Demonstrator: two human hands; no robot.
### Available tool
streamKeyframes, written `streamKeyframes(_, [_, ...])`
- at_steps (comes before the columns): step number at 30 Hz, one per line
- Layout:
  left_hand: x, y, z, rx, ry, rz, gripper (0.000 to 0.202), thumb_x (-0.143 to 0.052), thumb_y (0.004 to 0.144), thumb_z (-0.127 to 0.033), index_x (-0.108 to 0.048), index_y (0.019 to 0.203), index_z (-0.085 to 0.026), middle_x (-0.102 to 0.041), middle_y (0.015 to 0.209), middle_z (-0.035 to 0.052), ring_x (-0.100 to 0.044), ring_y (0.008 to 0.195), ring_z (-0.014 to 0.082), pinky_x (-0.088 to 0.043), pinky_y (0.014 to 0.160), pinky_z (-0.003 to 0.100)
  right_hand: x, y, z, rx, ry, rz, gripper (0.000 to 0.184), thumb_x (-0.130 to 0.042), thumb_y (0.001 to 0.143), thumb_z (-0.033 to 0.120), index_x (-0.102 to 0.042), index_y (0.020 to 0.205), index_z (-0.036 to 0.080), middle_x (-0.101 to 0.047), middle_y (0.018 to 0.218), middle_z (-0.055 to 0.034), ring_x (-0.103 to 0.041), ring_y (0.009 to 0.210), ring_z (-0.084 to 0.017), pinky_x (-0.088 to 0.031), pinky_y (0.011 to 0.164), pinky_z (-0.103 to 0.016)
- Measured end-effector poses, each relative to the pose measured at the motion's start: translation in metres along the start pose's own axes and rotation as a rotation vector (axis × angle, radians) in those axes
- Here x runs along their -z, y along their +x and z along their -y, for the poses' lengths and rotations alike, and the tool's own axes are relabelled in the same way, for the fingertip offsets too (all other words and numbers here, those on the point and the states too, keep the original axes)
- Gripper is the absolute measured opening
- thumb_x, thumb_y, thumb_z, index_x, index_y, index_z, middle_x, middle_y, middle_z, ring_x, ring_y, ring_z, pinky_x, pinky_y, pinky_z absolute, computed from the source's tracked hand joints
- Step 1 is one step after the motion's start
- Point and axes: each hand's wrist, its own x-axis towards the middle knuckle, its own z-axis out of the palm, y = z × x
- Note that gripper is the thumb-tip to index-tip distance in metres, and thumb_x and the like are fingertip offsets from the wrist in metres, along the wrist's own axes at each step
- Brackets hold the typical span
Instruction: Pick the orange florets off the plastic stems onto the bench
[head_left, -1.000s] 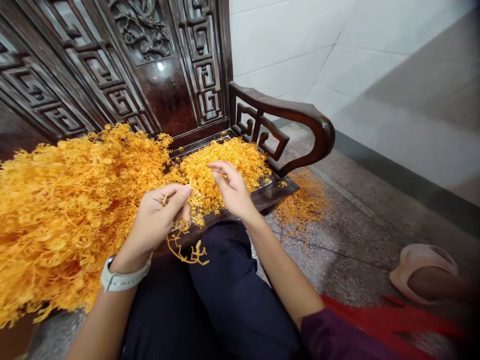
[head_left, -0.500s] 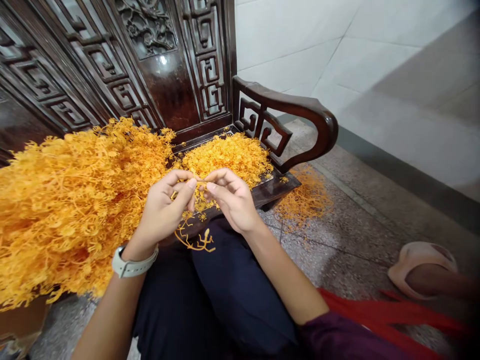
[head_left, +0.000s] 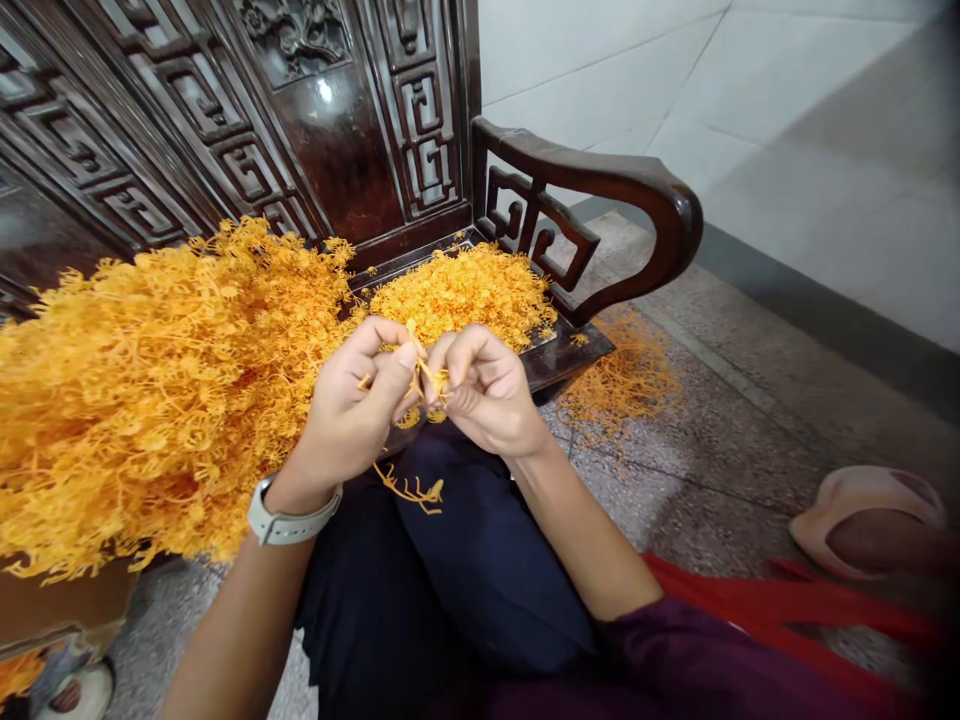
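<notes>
My left hand point(head_left: 352, 410), with a pale watch on its wrist, pinches an orange plastic stem point(head_left: 422, 366) between thumb and fingers. The stem's thin branched end hangs below that hand, over my dark trousers. Close beside it, my right hand point(head_left: 491, 395) is closed on a small orange plastic flower point(head_left: 439, 381). Whether flower and stem are joined there is hidden by the fingers. Just beyond the hands lies a heap of loose orange flower heads point(head_left: 465, 290). Left of my left hand is a large pile of orange plastic flower sprigs point(head_left: 165, 400).
A dark carved wooden bench point(head_left: 574, 358) bears the flowers, its curved armrest point(head_left: 607, 170) rising at the right. Thin orange stems point(head_left: 619, 370) litter the floor beside it. A cardboard box point(head_left: 67, 605) is at lower left. A pink shoe point(head_left: 832, 515) and red material point(head_left: 712, 600) are at right.
My hands have turned the piece from lying level to slanting, and a flower now shows at my right fingertips. The view has shifted slightly, and the hanging stem end has swung.
</notes>
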Motion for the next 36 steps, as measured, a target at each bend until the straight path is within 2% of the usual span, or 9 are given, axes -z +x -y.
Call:
streamKeyframes(2, [-0.001, 0.004, 0.000, -0.001, -0.014, -0.044, 0.024, -0.076, 0.102, -0.041, -0.065, 0.097, -0.020, -0.050, 0.059, -0.0068, -0.039, 0.044, 0.0065, -0.029, 0.043, 0.021, 0.000, -0.001, 0.004, 0.059, 0.032, 0.056, 0.023, -0.085, 0.093, 0.022, -0.063, 0.087, 0.023, -0.068, 0.082, 0.0000, -0.065, 0.073, -0.013, -0.055, 0.069, -0.028])
streamKeyframes(7, [0.023, 0.023, 0.010, 0.041, -0.187, -0.385, 0.036, -0.083, 0.095, -0.041, -0.051, 0.087, -0.025, -0.033, 0.053, -0.0110, -0.020, 0.043, 0.0076, -0.016, 0.043, 0.024, 0.000, -0.008, 0.027, 0.055, 0.040, 0.355, 0.009, -0.077, 0.099, 0.018, -0.070, 0.095, 0.024, -0.073, 0.075, -0.0007, -0.069, 0.068, -0.014, -0.059, 0.064, -0.028])
streamKeyframes(12, [0.034, 0.024, 0.008, 0.053, -0.160, -0.516, 0.054, -0.088, 0.088, -0.055, -0.043, 0.084, -0.026, -0.031, 0.056, -0.0100, -0.018, 0.046, 0.0082, -0.010, 0.047, 0.029, 0.020, 0.003, 0.020, -0.101, -0.306, -0.062, 0.023, -0.083, 0.097, 0.028, -0.075, 0.118, 0.025, -0.080, 0.117, -0.0046, -0.075, 0.085, -0.014, -0.066, 0.080, -0.030])
streamKeyframes(16, [0.035, 0.020, 0.003, 0.033, -0.113, -0.558, 0.057, -0.083, 0.091, -0.063, -0.041, 0.083, -0.026, -0.028, 0.058, -0.0091, -0.017, 0.047, 0.0092, -0.010, 0.049, 0.032, 0.034, 0.011, -0.005, -0.180, -0.705, -0.231, 0.054, -0.079, 0.095, 0.058, -0.070, 0.138, 0.026, -0.061, 0.157, -0.0123, -0.069, 0.127, -0.026, -0.059, 0.113, -0.047])
streamKeyframes(20, [0.047, 0.019, 0.007, 0.003, -0.070, -0.538, 0.048, -0.076, 0.097, -0.063, -0.043, 0.088, -0.028, -0.023, 0.061, -0.0083, -0.014, 0.049, 0.0114, -0.010, 0.050, 0.034, 0.033, 0.003, -0.016, -0.311, -0.671, -0.157, 0.054, -0.053, 0.108, 0.067, -0.077, 0.123, 0.021, -0.074, 0.130, -0.0127, -0.071, 0.112, -0.023, -0.059, 0.102, -0.044])
streamKeyframes(26, [0.062, 0.018, 0.007, 0.026, 0.072, -0.416, 0.047, -0.063, 0.098, -0.073, -0.045, 0.090, -0.030, -0.011, 0.062, -0.0063, -0.008, 0.052, 0.0156, -0.013, 0.051, 0.038, 0.029, -0.007, -0.029, -0.355, -0.638, -0.076, 0.059, -0.084, 0.092, 0.055, -0.068, 0.141, 0.025, -0.069, 0.141, -0.0108, -0.065, 0.121, -0.024, -0.054, 0.101, -0.039])
streamKeyframes(29, [0.062, 0.020, 0.006, 0.038, 0.089, -0.372, 0.052, -0.060, 0.097, -0.079, -0.044, 0.087, -0.030, -0.010, 0.061, -0.0064, -0.005, 0.052, 0.0154, -0.012, 0.049, 0.038, 0.027, -0.004, -0.032, -0.332, -0.497, -0.023, 0.038, -0.081, 0.096, 0.052, -0.076, 0.117, 0.021, -0.075, 0.109, -0.0055, -0.067, 0.097, -0.018, -0.054, 0.091, -0.034])
streamKeyframes(32, [0.056, 0.021, 0.008, 0.098, -0.003, -0.349, 0.048, -0.065, 0.097, -0.073, -0.049, 0.086, -0.029, -0.016, 0.061, -0.0069, -0.007, 0.049, 0.0130, -0.011, 0.046, 0.036, 0.023, -0.001, -0.027, -0.274, -0.365, -0.064, 0.033, -0.082, 0.096, 0.051, -0.075, 0.095, 0.018, -0.070, 0.085, -0.0008, -0.063, 0.078, -0.014, -0.053, 0.078, -0.029])
streamKeyframes(36, [0.044, 0.020, 0.013, 0.094, 0.004, -0.380, 0.042, -0.070, 0.096, -0.067, -0.066, 0.090, -0.026, -0.037, 0.063, -0.0048, -0.018, 0.047, 0.0087, -0.012, 0.044, 0.032, 0.016, 0.001, -0.016, -0.228, -0.222, -0.152, 0.028, -0.085, 0.094, 0.046, -0.076, 0.095, 0.019, -0.067, 0.077, 0.0014, -0.059, 0.070, -0.011, -0.050, 0.070, -0.026])
